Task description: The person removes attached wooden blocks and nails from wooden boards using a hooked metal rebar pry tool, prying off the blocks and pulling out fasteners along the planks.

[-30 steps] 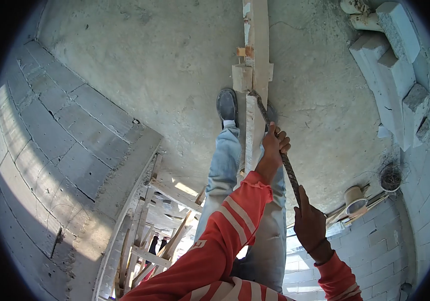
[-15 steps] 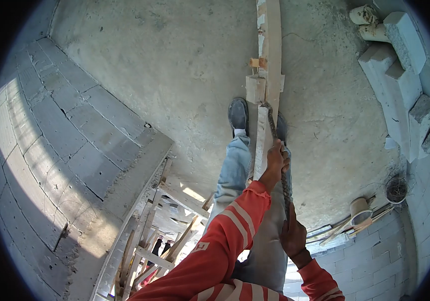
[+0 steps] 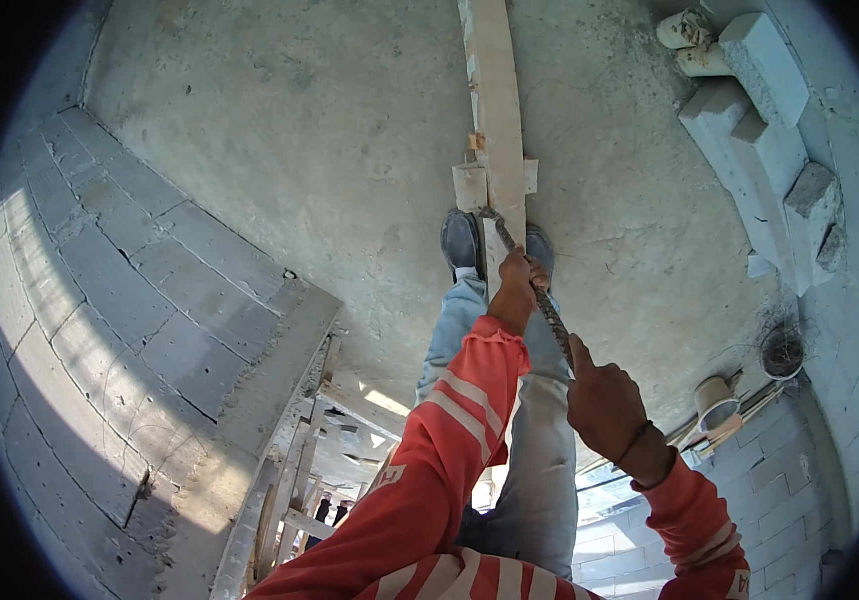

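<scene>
A ribbed steel bar with a bent tip, like a rebar pry bar (image 3: 553, 318), slants across the wooden beam between my feet. My left hand (image 3: 517, 278) is wrapped round it near the upper part. My right hand (image 3: 604, 402) grips its lower end, over my right leg. The bar's tip meets the long wooden beam (image 3: 497, 95) close to a small wood block (image 3: 469, 187) on its left side. Another small wood piece (image 3: 531, 176) sticks out on the right. Whether the tip is wedged under anything, I cannot tell.
My shoes (image 3: 460, 242) stand on either side of the beam on the concrete floor (image 3: 279, 120). Pale blocks (image 3: 739, 140) are piled at the right wall. A bucket (image 3: 716, 402) stands lower right. Left are a block wall (image 3: 139, 260) and an opening with timbers (image 3: 294, 480).
My right hand has swung up and outward to the right, so the bar leans more. My left hand stays on the bar. The whole view has shifted a little.
</scene>
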A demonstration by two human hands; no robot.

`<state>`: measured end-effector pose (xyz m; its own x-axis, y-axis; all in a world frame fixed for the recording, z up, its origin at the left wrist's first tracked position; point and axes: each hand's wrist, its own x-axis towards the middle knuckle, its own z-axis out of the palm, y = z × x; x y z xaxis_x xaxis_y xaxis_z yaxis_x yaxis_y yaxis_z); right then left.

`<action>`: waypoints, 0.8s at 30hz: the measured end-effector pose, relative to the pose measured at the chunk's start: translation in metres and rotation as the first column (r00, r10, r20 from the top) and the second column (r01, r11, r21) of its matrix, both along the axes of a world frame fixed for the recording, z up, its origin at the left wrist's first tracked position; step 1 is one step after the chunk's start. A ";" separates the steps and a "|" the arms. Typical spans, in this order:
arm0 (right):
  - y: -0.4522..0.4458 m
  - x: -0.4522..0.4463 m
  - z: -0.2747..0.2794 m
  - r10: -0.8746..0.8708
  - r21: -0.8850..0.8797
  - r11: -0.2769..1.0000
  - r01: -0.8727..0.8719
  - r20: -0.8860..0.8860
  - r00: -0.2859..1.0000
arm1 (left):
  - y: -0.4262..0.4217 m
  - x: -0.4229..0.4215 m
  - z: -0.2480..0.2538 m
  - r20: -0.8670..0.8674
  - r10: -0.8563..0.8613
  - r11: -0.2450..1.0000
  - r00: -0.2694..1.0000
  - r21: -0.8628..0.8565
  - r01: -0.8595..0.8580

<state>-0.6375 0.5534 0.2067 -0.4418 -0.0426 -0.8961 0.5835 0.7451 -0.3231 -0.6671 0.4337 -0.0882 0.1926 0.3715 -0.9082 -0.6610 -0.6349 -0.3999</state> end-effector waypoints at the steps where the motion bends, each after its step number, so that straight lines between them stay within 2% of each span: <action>1: 0.005 -0.003 -0.001 0.009 0.002 1.000 -0.009 -0.018 1.000 | 0.005 -0.005 -0.001 0.018 -0.064 0.997 0.998 -0.050 0.064; 2: 0.008 -0.007 -0.002 0.018 0.001 1.000 -0.018 -0.040 0.999 | 0.008 -0.010 0.003 0.016 -0.055 0.997 0.998 -0.048 0.056; 4: 0.002 -0.006 -0.004 0.018 -0.004 1.000 -0.018 -0.022 1.000 | 0.012 -0.017 0.010 0.012 -0.245 0.952 0.969 -0.185 0.243; 8: -0.011 0.026 -0.007 -0.037 -0.025 0.999 0.039 0.069 0.997 | 0.010 0.004 0.015 -0.044 -0.332 0.922 0.942 -0.224 0.315; 10: -0.013 0.056 -0.019 -0.036 -0.036 0.999 0.038 0.054 0.998 | 0.009 0.020 0.014 -0.113 -0.398 0.893 0.910 -0.274 0.356; 12: -0.004 0.088 -0.033 -0.060 -0.047 0.997 0.061 0.014 0.998 | 0.020 0.031 0.020 -0.104 -0.457 0.850 0.883 -0.342 0.400; 13: 0.005 0.111 -0.046 -0.076 -0.053 0.996 0.074 -0.035 0.996 | 0.028 0.036 0.023 -0.091 -0.515 0.802 0.852 -0.402 0.442; 16: 0.042 0.162 -0.083 -0.063 -0.046 0.997 0.057 -0.144 0.988 | 0.055 0.058 0.016 -0.099 -0.491 0.779 0.865 -0.495 0.385; 19: 0.063 0.200 -0.117 -0.011 -0.039 0.999 0.001 -0.256 0.967 | 0.065 0.085 -0.006 -0.161 -0.455 0.805 0.876 -0.494 0.327; 22: 0.077 0.243 -0.189 0.005 0.052 0.999 0.008 -0.237 0.972 | 0.067 0.110 -0.044 -0.256 -0.430 0.831 0.866 -0.487 0.269; 23: 0.077 0.250 -0.217 -0.004 0.096 0.995 0.020 -0.162 0.987 | 0.061 0.117 -0.067 -0.254 -0.479 0.824 0.840 -0.460 0.330; 24: 0.072 0.249 -0.243 -0.005 0.086 0.996 0.021 -0.177 0.984 | 0.055 0.114 -0.081 -0.256 -0.529 0.809 0.809 -0.441 0.389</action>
